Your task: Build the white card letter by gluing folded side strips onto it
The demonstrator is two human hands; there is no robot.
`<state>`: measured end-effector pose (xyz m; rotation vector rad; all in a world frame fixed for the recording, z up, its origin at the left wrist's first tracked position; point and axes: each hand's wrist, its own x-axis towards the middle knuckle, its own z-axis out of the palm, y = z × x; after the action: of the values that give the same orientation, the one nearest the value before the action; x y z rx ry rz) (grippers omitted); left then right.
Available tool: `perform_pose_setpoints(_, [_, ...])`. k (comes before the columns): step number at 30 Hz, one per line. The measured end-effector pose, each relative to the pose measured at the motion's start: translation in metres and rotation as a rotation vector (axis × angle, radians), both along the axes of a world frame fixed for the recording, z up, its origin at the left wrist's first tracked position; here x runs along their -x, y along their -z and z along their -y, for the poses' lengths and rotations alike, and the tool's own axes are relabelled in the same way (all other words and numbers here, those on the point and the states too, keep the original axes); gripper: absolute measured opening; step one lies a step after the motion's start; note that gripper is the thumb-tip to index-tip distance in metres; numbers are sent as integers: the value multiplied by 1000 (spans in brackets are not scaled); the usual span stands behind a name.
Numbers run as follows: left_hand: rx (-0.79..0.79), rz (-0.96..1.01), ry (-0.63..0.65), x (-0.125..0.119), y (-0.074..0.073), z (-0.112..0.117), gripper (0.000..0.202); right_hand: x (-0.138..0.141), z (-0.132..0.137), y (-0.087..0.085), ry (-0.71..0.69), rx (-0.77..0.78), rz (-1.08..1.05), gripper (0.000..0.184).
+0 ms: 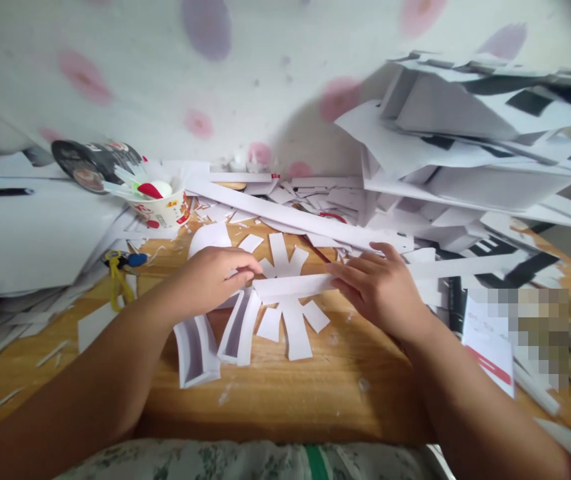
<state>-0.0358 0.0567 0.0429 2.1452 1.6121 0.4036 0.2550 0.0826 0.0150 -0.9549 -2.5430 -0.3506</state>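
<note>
A white paper cut-out shaped like a branching character (pixel 288 313) lies on the wooden table (pixel 285 393). Across it runs a folded white paper strip (pixel 290 285). My left hand (pixel 215 277) pinches the strip's left end with curled fingers. My right hand (pixel 378 287) presses its right end with fingers held together and nearly flat. Two folded white paper channels (pixel 195 350) lie just below my left hand. A thin brown stick (pixel 315 248) pokes out from behind the cut-out.
A paper cup (pixel 163 207) with tools stands at the back left beside a dark tape roll (pixel 90 163). Yellow-handled scissors (pixel 118 273) lie left. Stacked white card models (pixel 475 133) tower at the right. Paper scraps cover the back. A printed card (pixel 490 343) lies right.
</note>
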Motion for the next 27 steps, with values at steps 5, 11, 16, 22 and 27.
perform_pose_setpoints(5, [18,1,37,3,10,-3,25,-4,-2,3,-15,120,2,14])
perform_pose_setpoints(11, [27,24,44,-1,14,-4,21,-5,-5,7,-27,194,86,21])
perform_pose_setpoints(16, [49,21,48,-3,15,-3,21,-3,-5,10,-15,213,98,18])
perform_pose_setpoints(22, [49,33,78,-3,17,-4,20,-2,-7,15,-8,204,110,17])
perform_pose_setpoints(27, [89,43,74,-6,17,-4,19,-1,-7,14,-3,206,114,18])
